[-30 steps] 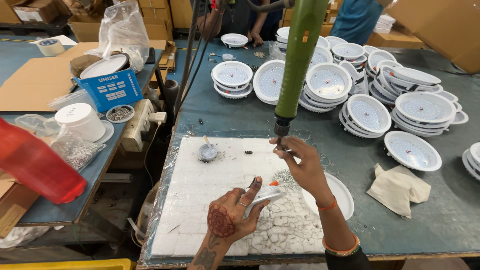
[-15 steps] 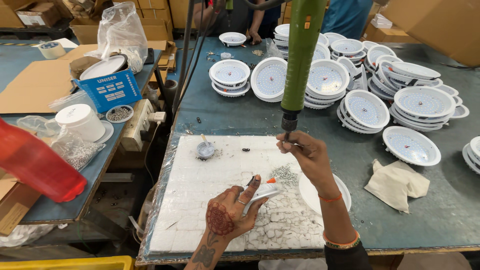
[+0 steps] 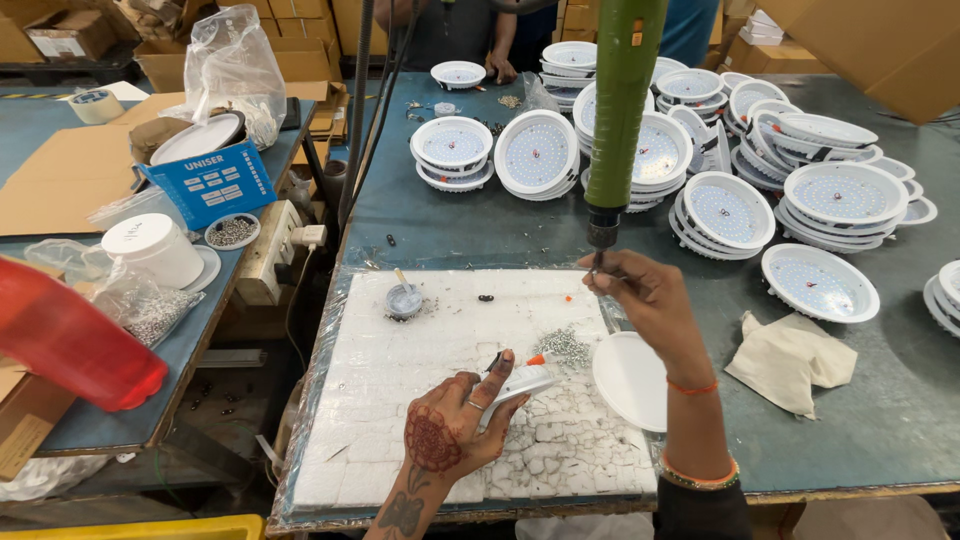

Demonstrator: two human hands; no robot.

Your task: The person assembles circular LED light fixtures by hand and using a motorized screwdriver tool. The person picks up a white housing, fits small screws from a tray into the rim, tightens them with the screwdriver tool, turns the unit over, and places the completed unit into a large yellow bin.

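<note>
My left hand (image 3: 455, 420) holds a small white rectangular part (image 3: 520, 382) with short wires down on the white cracked foam pad (image 3: 400, 400). My right hand (image 3: 645, 300) is raised at the tip of a green hanging electric screwdriver (image 3: 620, 110), its fingers pinched at the bit; what they pinch is too small to see. A pile of small screws (image 3: 566, 345) lies on the pad between my hands. A white round disc (image 3: 625, 378) rests beside the pad, under my right forearm.
Stacks of round white lamp housings (image 3: 720, 205) fill the far right of the table. A beige cloth (image 3: 790, 360) lies at right. A small grey cup (image 3: 404, 300) sits on the pad. A blue box (image 3: 210, 180), white tub (image 3: 155, 248) and red object (image 3: 70, 345) are left. Another person stands at the far edge.
My right hand has risen slightly toward the screwdriver bit. My left hand stays on the white part on the pad.
</note>
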